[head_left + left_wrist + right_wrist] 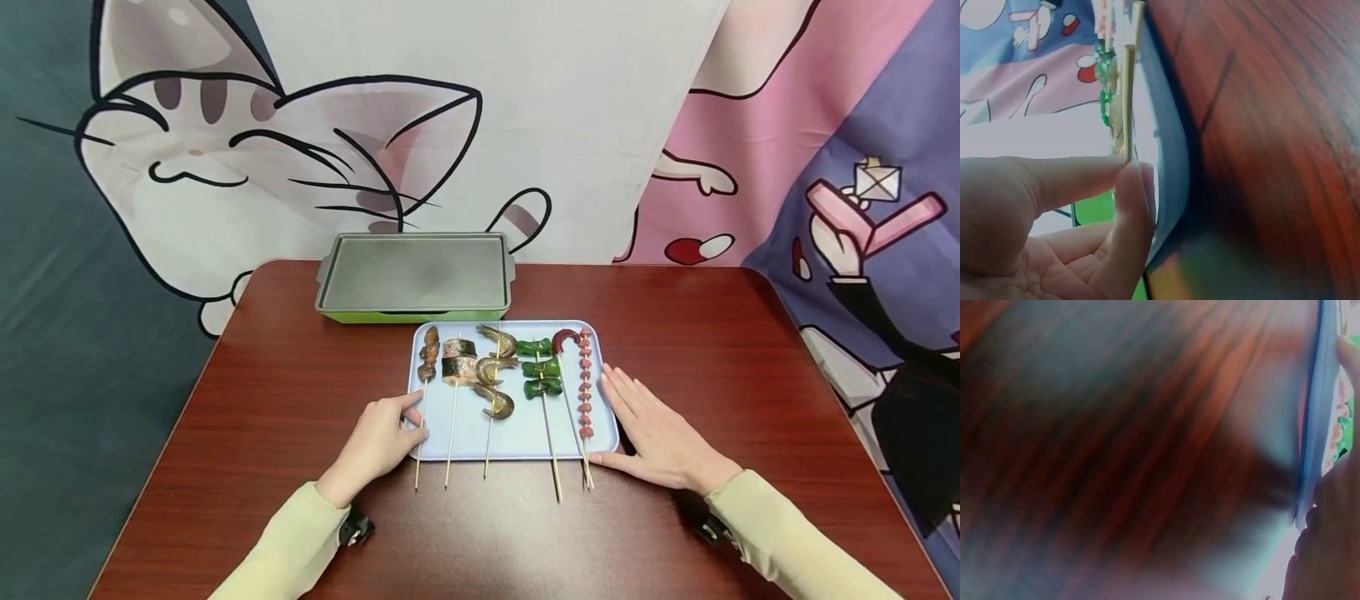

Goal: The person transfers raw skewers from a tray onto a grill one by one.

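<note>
The left hand [378, 442] is pinching the pale blue rectangular plastic tray [517, 437] of wooden skewers at its edge while the right hand [656, 437], fingers straight, is pressing flat against the opposite edge, seemingly steadying it on the dark red wooden surface [247, 400].

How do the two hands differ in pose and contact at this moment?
The left hand is curled, its fingers pinching the stick of the leftmost skewer at the blue tray's left edge. The right hand lies flat with straight fingers on the table, beside the tray's right edge, holding nothing. Both sit at the tray's near end, in pale sleeves.
</note>
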{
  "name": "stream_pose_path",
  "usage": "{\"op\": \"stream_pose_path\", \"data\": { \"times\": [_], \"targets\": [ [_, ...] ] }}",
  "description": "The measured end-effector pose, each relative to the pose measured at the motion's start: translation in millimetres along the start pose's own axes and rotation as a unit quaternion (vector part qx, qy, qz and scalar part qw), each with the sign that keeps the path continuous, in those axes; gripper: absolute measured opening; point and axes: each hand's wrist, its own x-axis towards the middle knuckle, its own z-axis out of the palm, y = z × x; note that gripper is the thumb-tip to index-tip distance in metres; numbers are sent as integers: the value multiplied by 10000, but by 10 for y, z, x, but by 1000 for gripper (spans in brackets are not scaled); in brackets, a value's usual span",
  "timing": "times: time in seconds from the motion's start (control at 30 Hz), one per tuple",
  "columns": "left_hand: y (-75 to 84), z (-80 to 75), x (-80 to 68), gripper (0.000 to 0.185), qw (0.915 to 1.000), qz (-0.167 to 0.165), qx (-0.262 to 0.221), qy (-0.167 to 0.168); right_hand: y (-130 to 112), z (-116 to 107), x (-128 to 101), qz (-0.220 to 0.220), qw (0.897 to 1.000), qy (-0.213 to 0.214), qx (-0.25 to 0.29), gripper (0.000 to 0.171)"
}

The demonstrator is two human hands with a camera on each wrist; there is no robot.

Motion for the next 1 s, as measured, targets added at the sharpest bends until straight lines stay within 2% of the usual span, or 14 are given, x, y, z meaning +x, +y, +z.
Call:
{"op": "stream_pose_path", "data": {
  "times": [0.17, 0.3, 0.47, 0.67, 1.0],
  "targets": [
    [-50, -23, -1, 47, 9948, -386, -881, -321, 3, -4, 13, 3, 10000, -21, 3, 111],
    [-75, -32, -11, 44, 9873, -623, -1416, -369, 2, -7, 21, -52, 10000, 53, -41, 110],
    [-105, -21, -6, 45, 9827, -750, -1664, -325, 6, -11, 34, -179, 9996, 187, -114, 110],
    [-116, -22, -9, 43, 9824, -663, -1730, -253, 2, -9, 30, -157, 9997, 146, -132, 110],
    [-26, -110, -104, 38, 9795, -625, -1913, -121, 7, 12, 9, -170, 9996, 176, -136, 109]
  ]
}}
